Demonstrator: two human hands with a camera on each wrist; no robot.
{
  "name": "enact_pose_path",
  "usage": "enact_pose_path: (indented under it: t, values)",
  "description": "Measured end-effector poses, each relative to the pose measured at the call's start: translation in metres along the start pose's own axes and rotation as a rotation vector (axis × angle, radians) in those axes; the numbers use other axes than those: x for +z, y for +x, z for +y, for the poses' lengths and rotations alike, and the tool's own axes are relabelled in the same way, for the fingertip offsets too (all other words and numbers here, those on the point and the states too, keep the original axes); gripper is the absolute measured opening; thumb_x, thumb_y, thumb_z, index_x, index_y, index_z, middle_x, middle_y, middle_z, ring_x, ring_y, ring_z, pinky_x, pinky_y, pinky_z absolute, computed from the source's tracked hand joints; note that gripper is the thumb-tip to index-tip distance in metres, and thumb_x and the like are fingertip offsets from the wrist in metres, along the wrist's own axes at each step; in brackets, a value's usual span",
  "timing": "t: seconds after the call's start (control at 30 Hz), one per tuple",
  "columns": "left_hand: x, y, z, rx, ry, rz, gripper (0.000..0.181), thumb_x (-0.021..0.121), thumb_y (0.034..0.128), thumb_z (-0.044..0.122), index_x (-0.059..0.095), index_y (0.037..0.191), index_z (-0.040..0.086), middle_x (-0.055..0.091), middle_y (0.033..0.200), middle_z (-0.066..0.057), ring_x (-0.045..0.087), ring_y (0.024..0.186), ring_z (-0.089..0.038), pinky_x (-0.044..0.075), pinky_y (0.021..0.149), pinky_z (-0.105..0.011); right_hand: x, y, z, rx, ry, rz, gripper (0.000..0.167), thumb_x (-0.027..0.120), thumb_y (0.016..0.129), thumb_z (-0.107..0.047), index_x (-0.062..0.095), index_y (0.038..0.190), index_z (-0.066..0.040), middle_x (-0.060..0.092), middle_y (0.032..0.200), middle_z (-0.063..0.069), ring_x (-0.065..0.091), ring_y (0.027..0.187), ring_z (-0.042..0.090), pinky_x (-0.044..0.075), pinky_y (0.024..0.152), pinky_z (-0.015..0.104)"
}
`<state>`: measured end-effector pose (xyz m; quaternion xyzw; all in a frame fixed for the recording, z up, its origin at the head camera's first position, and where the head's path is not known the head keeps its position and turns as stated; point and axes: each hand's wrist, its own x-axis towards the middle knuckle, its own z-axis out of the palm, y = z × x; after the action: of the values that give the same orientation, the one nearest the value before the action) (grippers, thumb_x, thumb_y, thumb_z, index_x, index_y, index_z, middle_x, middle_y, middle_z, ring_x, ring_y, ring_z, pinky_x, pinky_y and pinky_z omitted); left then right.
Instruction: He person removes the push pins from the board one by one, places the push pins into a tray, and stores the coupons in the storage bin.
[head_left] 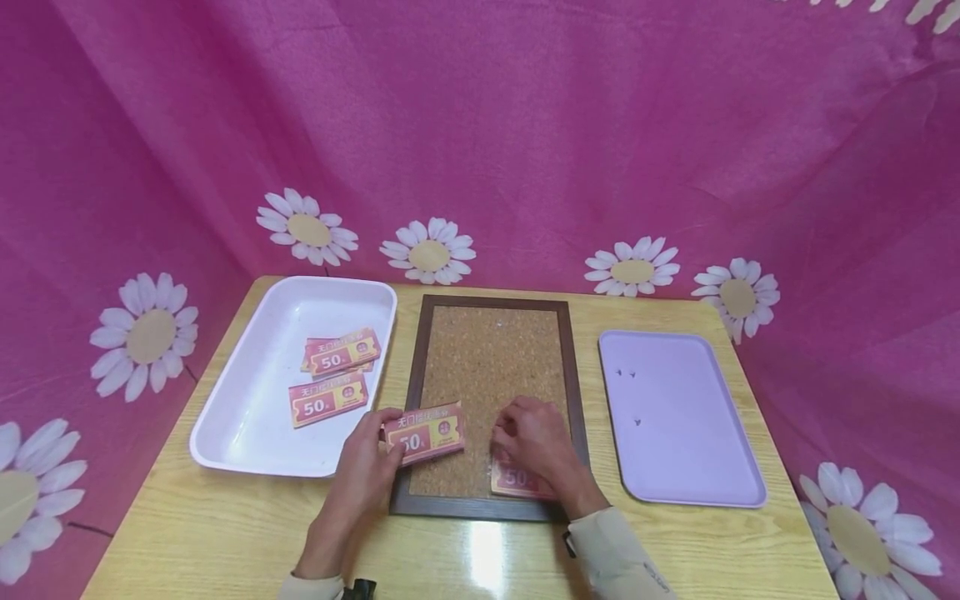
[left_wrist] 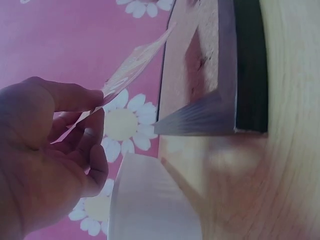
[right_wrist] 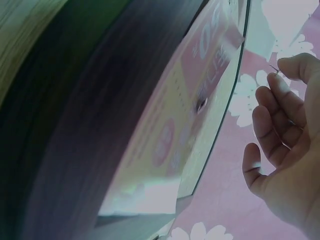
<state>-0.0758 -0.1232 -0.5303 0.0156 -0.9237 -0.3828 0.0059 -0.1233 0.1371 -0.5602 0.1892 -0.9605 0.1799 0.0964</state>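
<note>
a: hands?
b: head view, bottom centre: left hand (head_left: 363, 467) grips the held coupon (head_left: 425, 433), marked 50, over the lower left of the corkboard (head_left: 491, 350). right hand (head_left: 542, 437) is over the board's lower right, partly covering the flat coupon (head_left: 517, 482).
a: right holding anything?
b: can't tell from head. right wrist view, upper right: thumb and index pinch a tiny pin (right_wrist: 274, 69), well apart from the flat coupon.
a: left wrist add anything?
b: yes. upper centre: held coupon is tilted, pinched at one end, with a shadow on the cork.
a: flat one?
b: right wrist, centre: lies along the board's frame, far end bent up. dark-and-light spot on its edge, too blurred to name.
a: containers?
b: white tray (head_left: 255, 417), left of head frame: tray coupons (head_left: 330, 398) near its right wall, overlapping ones above, one below. purple tray (head_left: 690, 442), right: three small pins (head_left: 637, 422), two upper left, one lower.
</note>
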Motion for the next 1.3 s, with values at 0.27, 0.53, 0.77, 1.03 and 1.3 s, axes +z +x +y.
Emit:
enact_pose_path:
  t: [0.27, 0.53, 0.77, 1.03, 1.3]
  values:
    - [-0.005, 0.003, -0.005, -0.027, -0.023, 0.03, 0.046, 0.068, 0.0845, 0.007, 0.053, 0.128, 0.01, 0.058, 0.114, -0.007, 0.059, 0.099, -0.022, 0.048, 0.084, -0.037, -0.001, -0.003, 0.012, 0.058, 0.021, -0.008, 0.009, 0.07, 0.08, -0.027, 0.072, 0.08, -0.018, 0.066, 0.08, -0.006, 0.06, 0.077, 0.014, 0.048, 0.078, 0.038]
    - [-0.014, 0.007, -0.009, -0.02, -0.021, 0.089, 0.048, 0.069, 0.0833, 0.007, 0.052, 0.128, 0.008, 0.059, 0.116, -0.01, 0.058, 0.095, -0.024, 0.045, 0.079, -0.036, -0.003, -0.006, 0.022, 0.059, 0.009, 0.001, 0.009, 0.07, 0.08, -0.028, 0.072, 0.079, -0.019, 0.066, 0.08, -0.006, 0.061, 0.078, 0.015, 0.047, 0.079, 0.038]
    - [-0.027, 0.011, -0.015, -0.054, -0.033, 0.126, 0.049, 0.067, 0.0845, 0.007, 0.051, 0.13, 0.008, 0.058, 0.117, -0.012, 0.057, 0.095, -0.026, 0.043, 0.079, -0.034, -0.007, -0.009, 0.033, 0.081, -0.03, 0.009, 0.009, 0.071, 0.078, -0.028, 0.072, 0.076, -0.02, 0.063, 0.076, -0.007, 0.059, 0.074, 0.014, 0.046, 0.073, 0.035]
    - [-0.04, 0.016, -0.023, -0.092, -0.062, 0.186, 0.048, 0.067, 0.0854, 0.006, 0.05, 0.131, 0.006, 0.056, 0.115, -0.013, 0.054, 0.092, -0.024, 0.04, 0.077, -0.031, -0.008, -0.014, 0.043, 0.07, -0.032, 0.058, 0.008, 0.071, 0.072, -0.029, 0.071, 0.073, -0.021, 0.065, 0.077, -0.006, 0.062, 0.076, 0.017, 0.048, 0.069, 0.037]
    - [-0.052, 0.017, -0.035, -0.131, -0.1, 0.291, 0.049, 0.067, 0.0846, 0.004, 0.05, 0.13, 0.002, 0.056, 0.113, -0.016, 0.058, 0.092, -0.026, 0.039, 0.076, -0.024, -0.012, -0.02, 0.055, 0.08, -0.023, 0.059, 0.007, 0.071, 0.072, -0.026, 0.071, 0.073, -0.02, 0.065, 0.079, -0.007, 0.062, 0.075, 0.016, 0.047, 0.069, 0.036]
